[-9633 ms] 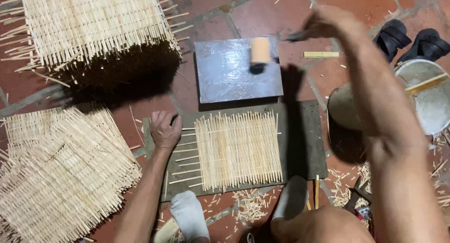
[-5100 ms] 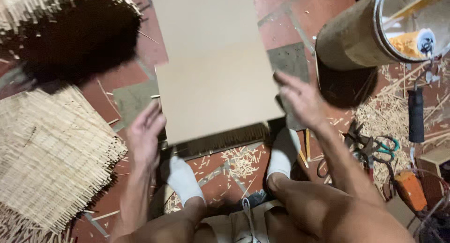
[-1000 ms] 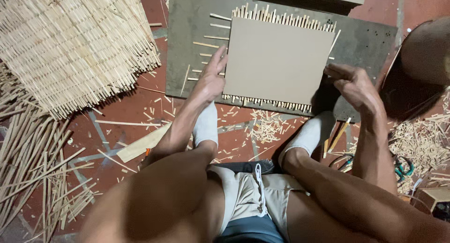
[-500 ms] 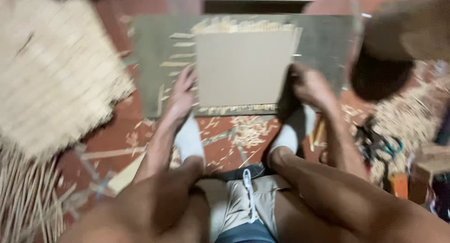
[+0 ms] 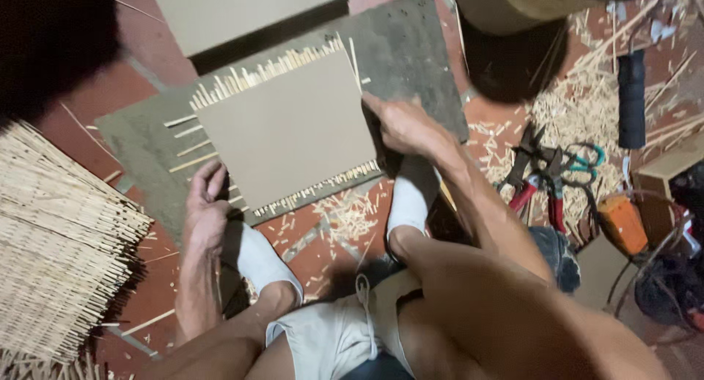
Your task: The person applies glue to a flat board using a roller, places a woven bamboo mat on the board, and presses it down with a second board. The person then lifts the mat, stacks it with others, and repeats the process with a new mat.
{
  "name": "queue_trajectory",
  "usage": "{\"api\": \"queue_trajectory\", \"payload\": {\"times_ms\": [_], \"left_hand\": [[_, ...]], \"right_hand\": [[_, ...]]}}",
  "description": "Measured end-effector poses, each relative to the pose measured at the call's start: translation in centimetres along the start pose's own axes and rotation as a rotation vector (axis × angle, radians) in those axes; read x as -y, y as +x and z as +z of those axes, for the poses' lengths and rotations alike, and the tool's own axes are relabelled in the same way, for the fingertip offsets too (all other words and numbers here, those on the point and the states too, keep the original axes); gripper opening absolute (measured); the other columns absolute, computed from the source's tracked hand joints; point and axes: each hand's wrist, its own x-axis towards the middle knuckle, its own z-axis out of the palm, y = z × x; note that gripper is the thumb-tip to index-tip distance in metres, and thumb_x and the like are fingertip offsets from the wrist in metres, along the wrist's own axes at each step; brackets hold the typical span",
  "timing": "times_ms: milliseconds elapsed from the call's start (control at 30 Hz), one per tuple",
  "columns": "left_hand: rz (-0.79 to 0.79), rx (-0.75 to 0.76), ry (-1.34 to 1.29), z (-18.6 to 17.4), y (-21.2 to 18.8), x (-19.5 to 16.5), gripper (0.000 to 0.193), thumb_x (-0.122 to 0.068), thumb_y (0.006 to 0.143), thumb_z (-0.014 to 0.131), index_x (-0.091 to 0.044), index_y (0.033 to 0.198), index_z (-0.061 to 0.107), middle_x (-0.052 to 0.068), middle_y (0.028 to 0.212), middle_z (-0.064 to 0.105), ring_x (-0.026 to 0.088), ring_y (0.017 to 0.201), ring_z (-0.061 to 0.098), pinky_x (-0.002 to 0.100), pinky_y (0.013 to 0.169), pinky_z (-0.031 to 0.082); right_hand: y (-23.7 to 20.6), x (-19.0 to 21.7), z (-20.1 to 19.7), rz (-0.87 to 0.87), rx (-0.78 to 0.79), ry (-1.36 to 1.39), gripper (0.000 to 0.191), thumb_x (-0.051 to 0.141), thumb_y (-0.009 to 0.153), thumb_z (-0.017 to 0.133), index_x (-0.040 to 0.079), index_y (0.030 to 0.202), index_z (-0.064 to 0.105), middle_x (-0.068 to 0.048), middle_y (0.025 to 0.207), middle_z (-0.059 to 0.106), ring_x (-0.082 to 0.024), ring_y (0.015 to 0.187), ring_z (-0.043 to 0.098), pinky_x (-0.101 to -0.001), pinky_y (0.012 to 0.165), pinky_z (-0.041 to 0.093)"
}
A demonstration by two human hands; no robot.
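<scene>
A tan flat board lies on a row of thin bamboo sticks, whose ends stick out along its far and near edges. Both rest on a dark grey base board on the red tiled floor. My left hand touches the near left corner of the tan board, fingers apart. My right hand rests at the board's right edge, fingers curled against it. My feet in white socks sit just below the base board.
A stack of woven stick mats lies at left. Another tan board is at the top. A round container, pliers and scissors, a dark handle and stick offcuts lie at right.
The view has swung and tilted. My hands stay at the tan board's left and right edges; earlier the board was laid over the sticks.
</scene>
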Motion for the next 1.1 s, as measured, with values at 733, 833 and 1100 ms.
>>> {"api": "queue_trajectory", "payload": {"times_ms": [733,833,1100], "left_hand": [[-0.071,-0.037,0.024,0.9,-1.2,-0.4,0.085,0.026,0.07,0.034,-0.01,0.147,0.043,0.01,0.16,0.05,0.019,0.149,0.045,0.033,0.104,0.046],[-0.09,-0.053,0.047,0.8,-1.2,-0.3,0.086,0.026,0.07,0.034,-0.01,0.148,0.043,0.01,0.16,0.05,0.019,0.148,0.046,0.032,0.1,0.046],[-0.063,-0.03,0.072,-0.3,-0.8,1.0,0.086,0.024,0.071,0.032,-0.008,0.15,0.038,0.011,0.161,0.049,0.019,0.15,0.046,0.033,0.094,0.05]], "right_hand": [[1.5,-1.5,-2.3,0.027,0.292,-0.026,0.05,-0.004,0.094,0.042,0.002,0.142,0.058,-0.027,0.102,0.072,-0.03,0.072,0.06,-0.0484,0.063,0.049],[2.3,-2.5,-1.8,-0.091,0.247,0.003,0.067,-0.014,0.075,0.049,0.0,0.14,0.059,-0.021,0.106,0.068,-0.031,0.091,0.063,-0.0515,0.079,0.051],[2.9,-6.4,-2.1,-0.271,0.287,0.566,0.096,-0.016,0.059,0.044,-0.002,0.153,0.04,-0.022,0.148,0.056,-0.028,0.13,0.057,-0.0424,0.107,0.048]]}}
